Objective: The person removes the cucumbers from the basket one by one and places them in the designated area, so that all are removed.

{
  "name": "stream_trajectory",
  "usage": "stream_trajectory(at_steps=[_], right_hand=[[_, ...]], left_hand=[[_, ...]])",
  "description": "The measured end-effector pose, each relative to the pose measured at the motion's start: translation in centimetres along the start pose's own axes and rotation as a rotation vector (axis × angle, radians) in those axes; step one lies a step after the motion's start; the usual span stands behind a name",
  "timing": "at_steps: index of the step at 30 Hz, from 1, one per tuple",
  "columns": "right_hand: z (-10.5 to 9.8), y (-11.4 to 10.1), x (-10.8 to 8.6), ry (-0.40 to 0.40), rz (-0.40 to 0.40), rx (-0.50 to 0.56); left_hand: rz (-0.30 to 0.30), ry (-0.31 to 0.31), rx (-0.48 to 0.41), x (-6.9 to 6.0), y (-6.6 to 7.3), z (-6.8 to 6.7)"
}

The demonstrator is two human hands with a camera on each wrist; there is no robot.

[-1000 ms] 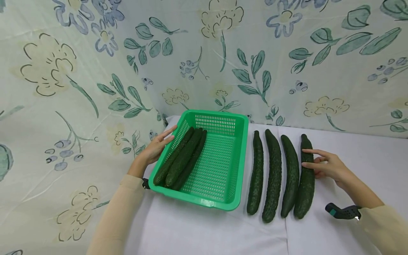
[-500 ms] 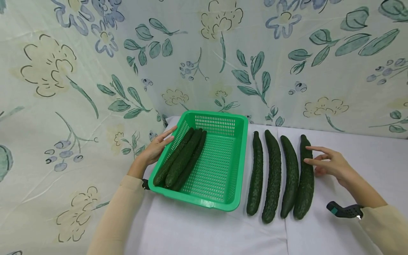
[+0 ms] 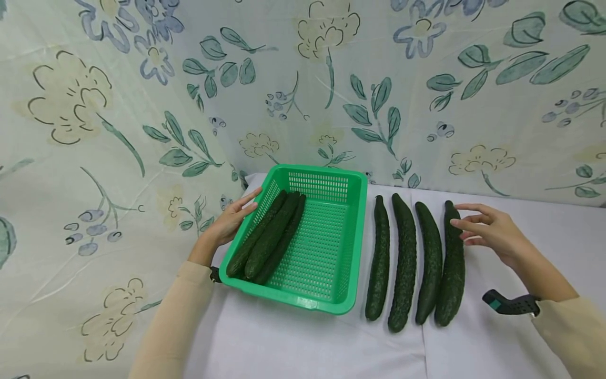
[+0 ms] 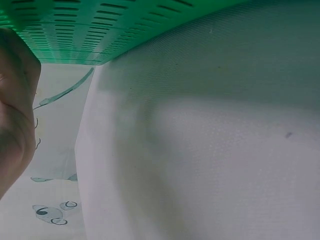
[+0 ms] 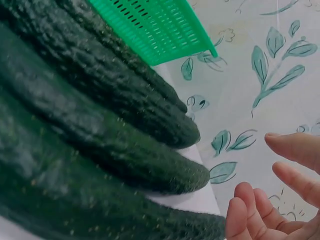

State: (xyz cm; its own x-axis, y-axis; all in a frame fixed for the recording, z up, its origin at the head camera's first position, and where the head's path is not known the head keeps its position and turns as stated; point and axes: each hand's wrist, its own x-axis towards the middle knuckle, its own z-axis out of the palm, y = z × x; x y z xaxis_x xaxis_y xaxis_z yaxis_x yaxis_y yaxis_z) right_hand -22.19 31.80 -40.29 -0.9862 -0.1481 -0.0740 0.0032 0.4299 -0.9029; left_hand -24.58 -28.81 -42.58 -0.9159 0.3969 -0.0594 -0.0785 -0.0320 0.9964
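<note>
Beside floral drapery [image 3: 303, 95], at white cloth [image 3: 331, 342], left grip [image 3: 228, 225] and right grip [image 3: 494, 234]: fingers [image 5: 296, 148] apart.

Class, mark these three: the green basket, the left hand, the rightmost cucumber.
Green basket [image 3: 316, 246], head view: bare mesh floor.
Left hand [image 3: 229, 223], head view: middle of the hand.
Rightmost cucumber [image 3: 453, 272], head view: middle of its length.
</note>
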Motion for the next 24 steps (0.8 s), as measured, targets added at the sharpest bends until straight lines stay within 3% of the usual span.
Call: stream_trajectory(at_steps=[13,16,24], right_hand=[[2.5,-3.7,0.6,-0.096,-0.086,0.328],[3.4,-4.9,1.0,-0.112,-0.094,0.346],[6.3,-8.3,2.4,-0.133,-0.101,0.261]], left_hand=[[0.005,-0.008,-0.018,0.1,0.0,0.1],[0.011,-0.006,-0.007,0.2,-0.1,0.0],[0.002,0.012,0.012,0.1,-0.1,-0.1]])
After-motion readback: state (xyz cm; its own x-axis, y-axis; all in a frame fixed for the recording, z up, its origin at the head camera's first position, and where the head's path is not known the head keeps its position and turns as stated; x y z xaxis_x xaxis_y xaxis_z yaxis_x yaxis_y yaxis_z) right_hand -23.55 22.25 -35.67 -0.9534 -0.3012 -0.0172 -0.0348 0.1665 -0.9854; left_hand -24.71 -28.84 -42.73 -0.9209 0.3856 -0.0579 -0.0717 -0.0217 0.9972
